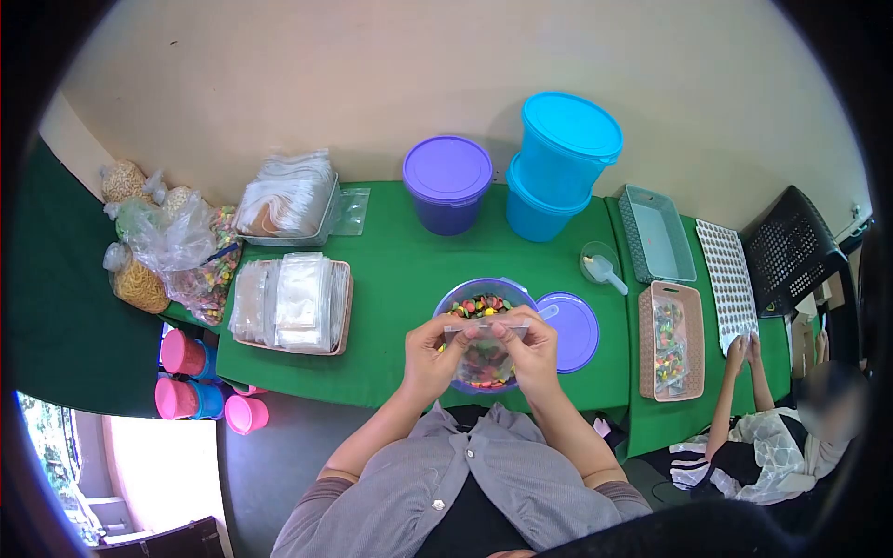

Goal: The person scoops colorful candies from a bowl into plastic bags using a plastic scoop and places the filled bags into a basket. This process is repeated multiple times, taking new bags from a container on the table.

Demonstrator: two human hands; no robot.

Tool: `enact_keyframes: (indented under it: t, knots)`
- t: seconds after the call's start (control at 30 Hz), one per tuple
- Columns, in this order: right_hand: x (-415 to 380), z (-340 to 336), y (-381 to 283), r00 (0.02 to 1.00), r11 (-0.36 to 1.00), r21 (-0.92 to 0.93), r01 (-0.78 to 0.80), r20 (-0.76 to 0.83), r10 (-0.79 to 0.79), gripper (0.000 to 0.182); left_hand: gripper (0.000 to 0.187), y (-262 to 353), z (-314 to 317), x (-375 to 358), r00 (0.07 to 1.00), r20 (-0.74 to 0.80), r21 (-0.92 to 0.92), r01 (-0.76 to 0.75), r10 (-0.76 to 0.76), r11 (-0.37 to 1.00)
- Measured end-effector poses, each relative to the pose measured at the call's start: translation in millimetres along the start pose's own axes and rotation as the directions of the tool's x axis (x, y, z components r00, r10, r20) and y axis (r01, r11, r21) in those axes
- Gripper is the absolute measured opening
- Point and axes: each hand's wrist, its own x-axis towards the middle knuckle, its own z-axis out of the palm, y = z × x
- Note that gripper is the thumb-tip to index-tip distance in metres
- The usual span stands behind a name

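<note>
Between my hands is a small clear plastic bag, its top edge pinched from both sides. My left hand (430, 350) grips the left part of that plastic bag (485, 346), thumb pointing inward. On the other side, my right hand (534, 352) pinches it the same way, the two thumbs close together. Just beneath is a purple tub (453, 296) holding many small colourful candies (486, 305); the bag overlaps them in this view. The tub's round purple lid (580, 333) lies flat to its right. Farther right, a white scoop (606, 273) rests in a clear bowl (590, 251).
Baskets of plastic bags (302, 302) stand at left, near large snack sacks (181, 246). Lidded purple (448, 177) and blue tubs (563, 139) stand behind. A pink basket (699, 344) holds filled packets. At right, another person's hands (744, 352) touch a sheet (724, 270).
</note>
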Motion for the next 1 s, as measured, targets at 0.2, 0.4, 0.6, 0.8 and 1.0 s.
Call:
enact_keyframes:
  t: [0.2,0.4,0.6,0.8,1.0]
  knots:
    - [10.6,-22.8,-11.0,0.971,0.998,-0.065,-0.02,0.235,0.034,0.025,0.026,11.2,-9.5,2.6,0.999,0.039,0.132,0.021,-0.026,0.991]
    - [4.6,-23.6,-10.3,0.988,0.948,-0.28,0.149,0.0,-0.156,0.03,0.04,2.7,-39.7,25.2,1.0,0.008,0.182,0.013,-0.015,0.983]
    - [-2.0,-3.9,-6.7,0.932,0.769,-0.537,0.348,0.108,-0.346,0.038,0.047,-7.1,18.2,8.4,0.966,0.247,0.037,-0.086,0.074,0.996]
    - [13.5,-36.0,12.3,0.968,0.911,-0.413,0.008,-0.224,-0.111,0.044,0.024,-25.9,22.0,-13.3,0.95,0.145,0.1,0.263,-0.276,0.96]
    - [-17.7,-38.3,7.1,0.997,0.997,0.079,-0.024,-0.078,0.03,0.017,0.023,-17.7,30.3,-2.6,0.985,0.168,0.222,-0.018,-0.02,0.975]
